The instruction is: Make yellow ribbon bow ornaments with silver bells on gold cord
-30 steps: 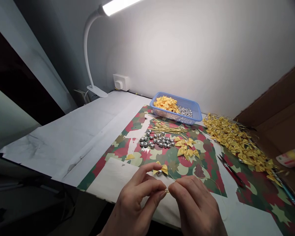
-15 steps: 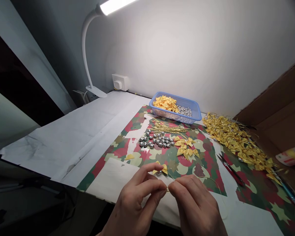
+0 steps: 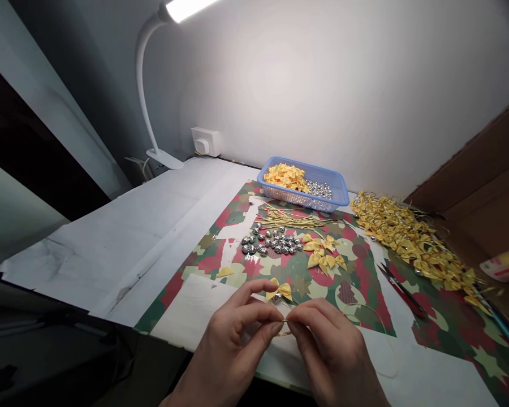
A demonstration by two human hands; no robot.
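Note:
My left hand [image 3: 241, 333] pinches a thin gold cord [image 3: 284, 321] between thumb and forefinger. Opposite it, the fingertips of my right hand [image 3: 331, 339] close on the same cord, leaving a very short stretch between the two hands. A small loop of cord shows just below the fingertips. Right beyond my fingers, a yellow ribbon bow [image 3: 284, 291] lies on the table with a silver jingle bell [image 3: 278, 297] at its middle. Part of that bow is behind my left fingers. To the right, a thin pale cord curves over the table.
Farther back lie loose silver bells [image 3: 280, 244], several yellow bows [image 3: 327, 261] and a bundle of gold cords [image 3: 292, 218]. A blue basket [image 3: 339, 198] holds bows and bells. Scissors [image 3: 402, 291] and a heap of corded bows [image 3: 411, 237] are rightward. A lamp [image 3: 141, 85] stands left.
My fingertips have shifted slightly left, and a bit of cord now shows between them. More of the bow and its bell has come into sight. The whole view has shifted slightly.

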